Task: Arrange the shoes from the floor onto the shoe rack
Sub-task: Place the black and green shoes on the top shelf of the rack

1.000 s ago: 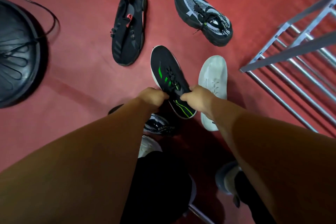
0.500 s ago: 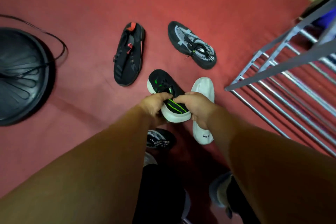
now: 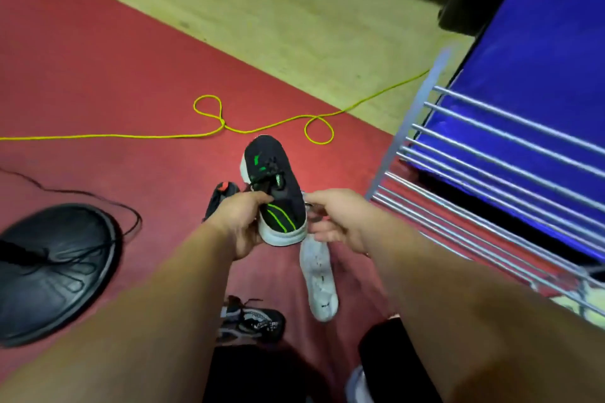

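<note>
1. Left hand [image 3: 239,222] grips the black shoe [image 3: 275,193], fingers curled round its heel, held up left of the shoe rack [image 3: 406,127]
2. Right hand [image 3: 337,219] is half-curled beside it; I cannot tell whether it grips
3. The rack's visible bars hold nothing; the white shoe [image 3: 319,281], grey shoe [image 3: 252,321] and red-tabbed shoe [image 3: 219,196] lie left of it

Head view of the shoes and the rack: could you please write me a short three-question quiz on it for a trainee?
1. True or false: nobody is holding the black shoe with green stripes.
2. Where in the picture is the shoe rack? A: on the left. B: on the right. C: out of view.
3. Fill in the gap: the thin looping cord is ____ in colour.

Key
1. False: the left hand grips it at the heel end.
2. B.
3. Yellow.
</note>
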`<action>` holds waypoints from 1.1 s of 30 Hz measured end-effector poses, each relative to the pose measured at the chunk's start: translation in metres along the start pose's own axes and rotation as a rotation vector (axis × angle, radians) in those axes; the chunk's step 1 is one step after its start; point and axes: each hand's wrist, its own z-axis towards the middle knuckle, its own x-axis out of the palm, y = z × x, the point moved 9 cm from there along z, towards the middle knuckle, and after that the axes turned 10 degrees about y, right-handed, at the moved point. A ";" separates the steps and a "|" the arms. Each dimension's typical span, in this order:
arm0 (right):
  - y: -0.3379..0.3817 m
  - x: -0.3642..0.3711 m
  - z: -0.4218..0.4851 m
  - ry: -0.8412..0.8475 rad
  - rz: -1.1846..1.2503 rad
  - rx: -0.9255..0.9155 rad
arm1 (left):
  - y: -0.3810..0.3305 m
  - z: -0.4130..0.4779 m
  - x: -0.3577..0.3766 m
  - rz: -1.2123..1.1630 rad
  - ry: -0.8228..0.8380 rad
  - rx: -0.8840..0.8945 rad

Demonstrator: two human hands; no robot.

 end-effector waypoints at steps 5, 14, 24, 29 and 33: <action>0.054 -0.015 -0.092 -0.027 0.004 -0.143 | -0.066 -0.076 0.058 0.072 0.051 0.172; 0.091 -0.098 -0.271 -0.240 0.028 -0.367 | -0.121 -0.188 0.185 0.135 0.153 0.417; -0.003 -0.251 -0.462 -0.697 0.174 -0.355 | -0.059 -0.198 0.361 0.316 0.469 0.341; -0.077 -0.292 -0.558 -0.948 0.260 -0.282 | -0.005 -0.199 0.440 0.448 0.656 0.228; -0.125 -0.305 -0.609 -1.071 0.321 -0.248 | 0.030 -0.211 0.502 0.541 0.770 0.177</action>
